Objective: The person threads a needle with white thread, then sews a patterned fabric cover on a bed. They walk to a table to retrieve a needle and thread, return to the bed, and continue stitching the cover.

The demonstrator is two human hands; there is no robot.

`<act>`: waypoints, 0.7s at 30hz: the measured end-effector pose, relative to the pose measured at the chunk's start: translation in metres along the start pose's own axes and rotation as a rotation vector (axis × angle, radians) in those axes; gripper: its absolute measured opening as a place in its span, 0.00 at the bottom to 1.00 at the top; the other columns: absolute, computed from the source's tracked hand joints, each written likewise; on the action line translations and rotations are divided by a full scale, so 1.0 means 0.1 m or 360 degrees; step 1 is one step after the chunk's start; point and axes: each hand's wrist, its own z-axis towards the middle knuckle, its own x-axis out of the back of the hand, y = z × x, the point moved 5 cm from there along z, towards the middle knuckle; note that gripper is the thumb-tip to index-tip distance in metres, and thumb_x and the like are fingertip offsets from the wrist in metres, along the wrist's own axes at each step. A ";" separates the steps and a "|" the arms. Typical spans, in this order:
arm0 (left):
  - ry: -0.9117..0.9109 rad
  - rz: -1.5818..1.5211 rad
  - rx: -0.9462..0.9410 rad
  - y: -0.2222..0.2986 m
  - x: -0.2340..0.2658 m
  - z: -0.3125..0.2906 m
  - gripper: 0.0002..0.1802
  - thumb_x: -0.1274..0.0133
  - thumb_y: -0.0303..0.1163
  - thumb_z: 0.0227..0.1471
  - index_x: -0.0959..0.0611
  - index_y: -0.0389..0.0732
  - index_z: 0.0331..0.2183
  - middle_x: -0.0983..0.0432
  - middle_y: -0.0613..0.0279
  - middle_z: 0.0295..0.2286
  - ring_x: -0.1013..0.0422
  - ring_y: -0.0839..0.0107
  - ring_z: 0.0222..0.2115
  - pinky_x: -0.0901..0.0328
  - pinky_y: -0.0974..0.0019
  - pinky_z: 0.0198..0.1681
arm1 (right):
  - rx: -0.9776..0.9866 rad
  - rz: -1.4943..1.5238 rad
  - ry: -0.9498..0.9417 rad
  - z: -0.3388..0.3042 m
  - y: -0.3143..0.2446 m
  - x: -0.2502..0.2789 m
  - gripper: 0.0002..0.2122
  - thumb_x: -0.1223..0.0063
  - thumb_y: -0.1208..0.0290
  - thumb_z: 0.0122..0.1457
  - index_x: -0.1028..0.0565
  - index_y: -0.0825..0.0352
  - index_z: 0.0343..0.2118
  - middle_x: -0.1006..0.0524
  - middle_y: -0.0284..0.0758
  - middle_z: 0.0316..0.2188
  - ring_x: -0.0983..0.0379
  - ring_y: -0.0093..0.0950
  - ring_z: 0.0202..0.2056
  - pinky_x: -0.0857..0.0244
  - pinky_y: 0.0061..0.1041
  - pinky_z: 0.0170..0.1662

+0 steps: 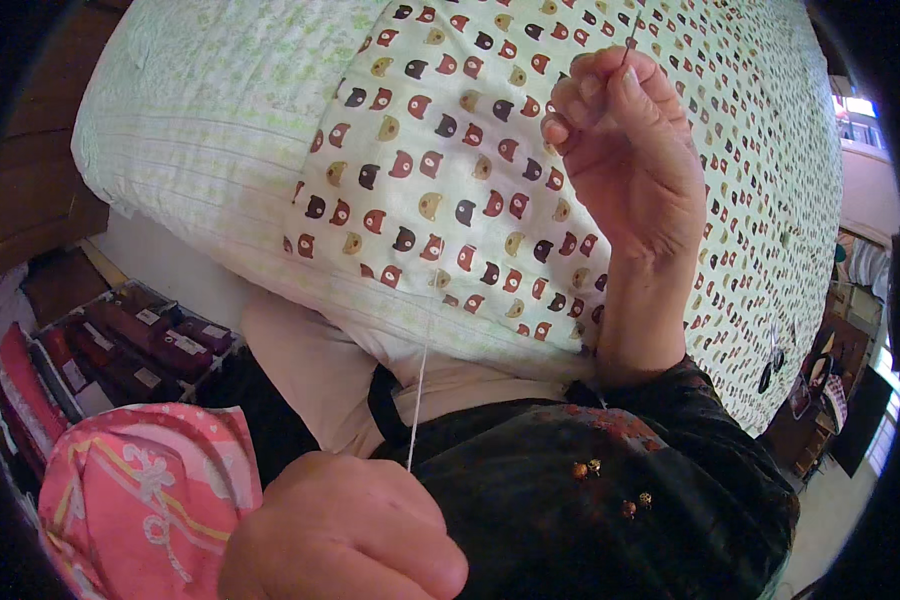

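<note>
My right hand [635,130] is raised over the bed at the upper right. Its thumb and fingertips pinch a thin dark needle [631,42], whose tip points up and away. Low in the view, close to my body, my left hand [345,530] is closed in a fist with its back toward me. From it a taut white thread [420,390] runs upward across my lap and fades from sight over the printed fabric. Spread on the bed under my right hand lies a white cloth [410,215] with brown, black and tan bear heads.
A pale green quilted bed cover [200,120] lies beneath the cloth. At the lower left are a pink patterned cloth [160,490] and a tray of dark red packages [140,340]. Scissors [767,375] appear at the bed's right edge. Small gold ornaments [587,468] dot my dark garment.
</note>
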 end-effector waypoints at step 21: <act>-0.0100 -0.0304 0.0618 -0.13 -0.03 -0.15 0.07 0.53 0.28 0.35 0.31 0.35 0.20 0.35 0.58 0.18 0.37 0.63 0.14 0.42 0.65 0.13 | -0.0053 -0.0005 -0.0039 0.04 0.12 0.02 0.05 0.55 0.72 0.54 0.30 0.64 0.33 0.33 0.29 0.27 0.38 0.22 0.28 0.39 0.22 0.32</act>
